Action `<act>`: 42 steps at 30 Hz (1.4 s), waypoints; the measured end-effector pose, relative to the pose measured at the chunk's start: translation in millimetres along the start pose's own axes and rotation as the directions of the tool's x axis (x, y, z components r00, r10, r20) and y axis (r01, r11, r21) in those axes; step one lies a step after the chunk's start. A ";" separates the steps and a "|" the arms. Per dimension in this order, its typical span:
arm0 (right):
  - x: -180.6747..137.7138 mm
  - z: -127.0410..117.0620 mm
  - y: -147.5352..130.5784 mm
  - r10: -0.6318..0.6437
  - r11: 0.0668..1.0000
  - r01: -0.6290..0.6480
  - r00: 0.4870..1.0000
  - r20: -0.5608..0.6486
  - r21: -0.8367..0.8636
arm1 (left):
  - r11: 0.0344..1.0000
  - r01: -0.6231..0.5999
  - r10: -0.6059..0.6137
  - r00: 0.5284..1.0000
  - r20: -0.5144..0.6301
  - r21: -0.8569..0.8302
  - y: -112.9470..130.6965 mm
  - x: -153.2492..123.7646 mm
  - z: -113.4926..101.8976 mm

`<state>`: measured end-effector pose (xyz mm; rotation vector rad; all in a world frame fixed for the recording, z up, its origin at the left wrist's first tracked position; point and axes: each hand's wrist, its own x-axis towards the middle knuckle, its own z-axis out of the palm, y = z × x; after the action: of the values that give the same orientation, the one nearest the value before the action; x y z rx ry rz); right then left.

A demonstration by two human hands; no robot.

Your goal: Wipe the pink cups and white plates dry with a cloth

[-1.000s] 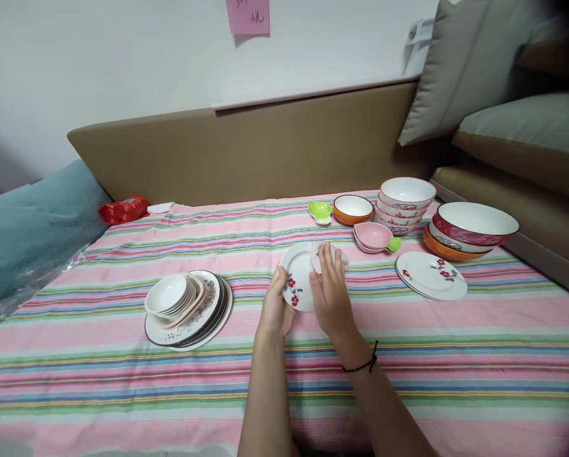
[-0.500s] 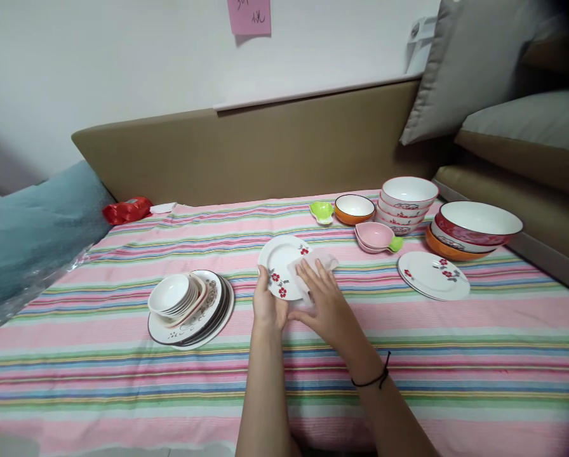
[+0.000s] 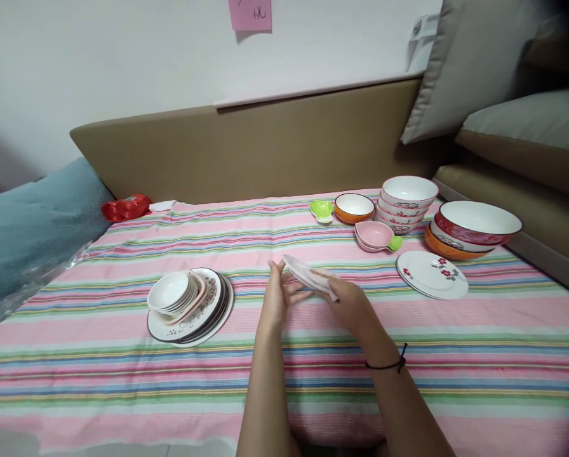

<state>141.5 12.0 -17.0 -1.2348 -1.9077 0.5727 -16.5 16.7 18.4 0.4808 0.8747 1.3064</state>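
Observation:
A small white plate [image 3: 300, 271] is held between both hands above the striped cloth, tilted so I see it nearly edge-on. My left hand [image 3: 279, 298] has its fingers at the plate's left rim. My right hand [image 3: 354, 303] grips the plate's right side together with a pale cloth [image 3: 326, 282] pressed against it. A black band circles my right wrist.
A stack of plates and small dishes [image 3: 189, 303] lies to the left. To the right lie white flowered plates [image 3: 432, 274], pink dishes [image 3: 376, 235], stacked bowls [image 3: 407, 202], large red and orange bowls [image 3: 472, 227], an orange bowl [image 3: 354, 207] and a green dish [image 3: 322, 211]. A red packet [image 3: 125, 207] lies at the back left.
The plate has been tipped from face-up to nearly edge-on. My right hand with the cloth slid from the plate's face to its right side.

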 end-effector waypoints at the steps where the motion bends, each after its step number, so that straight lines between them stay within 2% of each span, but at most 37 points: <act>1: -1.0 -4.6 -1.8 0.083 0.996 -0.081 0.996 -0.036 0.034 | 0.998 -0.030 0.033 0.998 -0.050 0.061 -0.5 1.5 -2.9; 4: -2.4 -17.9 -10.4 0.311 0.932 -0.272 0.940 -0.143 0.242 | 0.951 -0.152 0.196 0.970 -0.143 0.268 -2.3 6.0 -7.8; 6: -2.1 -23.2 -16.8 0.413 0.844 -0.310 0.896 -0.163 0.438 | 0.919 -0.184 0.238 0.964 -0.120 0.348 -3.3 7.2 -6.8; 8: -0.9 -22.8 -20.6 0.498 0.727 -0.328 0.857 -0.134 0.603 | 0.942 -0.186 0.206 0.978 -0.041 0.280 -4.0 6.5 -3.1; 10: 0.9 -16.8 -20.2 0.583 0.603 -0.344 0.806 -0.103 0.719 | 0.978 -0.179 0.176 0.984 0.033 0.105 -5.0 4.6 1.7; 13: 3.5 -3.1 -13.2 0.681 0.473 -0.378 0.730 -0.057 0.796 | 0.987 -0.152 0.156 0.985 0.070 -0.057 -8.4 1.8 7.4; 15: 4.0 3.2 -7.8 0.700 0.462 -0.435 0.714 -0.017 0.773 | 0.989 -0.130 0.134 0.989 0.069 -0.068 -11.6 1.2 9.5; 17: 3.2 4.4 -4.3 0.693 0.452 -0.502 0.718 0.064 0.737 | 0.989 -0.122 0.126 0.990 0.056 -0.085 -14.1 1.8 11.1; 19: 1.2 0.7 -2.7 0.680 0.403 -0.554 0.714 0.167 0.729 | 0.983 -0.130 0.135 0.991 0.027 -0.126 -14.2 2.9 12.7; 21: -1.5 -5.8 -1.7 0.676 0.391 -0.572 0.710 0.197 0.721 | 0.970 -0.157 0.153 0.988 -0.034 -0.185 -11.3 4.2 13.4; 23: -3.6 -12.0 -0.7 0.701 0.459 -0.556 0.706 0.103 0.693 | 0.954 -0.200 0.177 0.977 -0.117 -0.225 -6.5 5.3 11.9; 25: -3.5 -14.7 -0.3 0.734 0.511 -0.504 0.677 -0.049 0.696 | 0.948 -0.223 0.184 0.966 -0.182 -0.227 -2.1 5.8 8.3; 27: -0.3 -11.9 -2.2 0.765 0.504 -0.423 0.623 -0.161 0.753 | 0.955 -0.212 0.173 0.966 -0.193 -0.207 -0.5 5.4 4.7; 29: 5.0 -3.2 -6.7 0.772 0.509 -0.364 0.593 -0.227 0.780 | 0.968 -0.179 0.156 0.978 -0.138 -0.177 -2.8 3.9 3.9; 31: 10.8 8.8 -12.7 0.728 0.580 -0.358 0.632 -0.267 0.732 | 0.983 -0.140 0.136 0.990 -0.036 -0.121 -8.2 1.6 7.0; 33: 15.0 19.9 -18.8 0.596 0.714 -0.307 0.738 -0.316 0.630 | 0.992 -0.111 0.114 0.992 0.061 -0.056 -14.6 -0.9 12.4; 35: 17.0 26.2 -24.1 0.356 0.869 -0.165 0.862 -0.360 0.466 | 0.994 -0.103 0.105 0.988 0.111 -0.031 -19.4 -2.7 17.2; 37: 17.0 26.2 -28.7 0.059 0.966 0.025 0.949 -0.311 0.259 | 0.993 -0.097 0.104 0.990 0.096 -0.074 -21.7 -3.5 19.3; 39: 16.0 21.9 -32.2 -0.147 0.982 0.169 0.966 -0.211 0.089 | 0.986 -0.094 0.102 0.993 0.052 -0.139 -21.8 -3.7 18.9; 40: 15.4 19.3 -33.3 -0.197 0.978 0.206 0.962 -0.190 0.026 | 0.982 -0.097 0.104 0.994 0.038 -0.162 -21.4 -3.9 18.3; 42: 14.4 15.1 -34.5 -0.223 0.974 0.210 0.949 -0.221 -0.081 | 0.978 -0.100 0.110 0.993 0.046 -0.181 -20.5 -4.3 17.6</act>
<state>107.1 10.8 3.8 -1.0579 -1.8411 0.2501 10.0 10.6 14.9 0.4250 0.6858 1.4469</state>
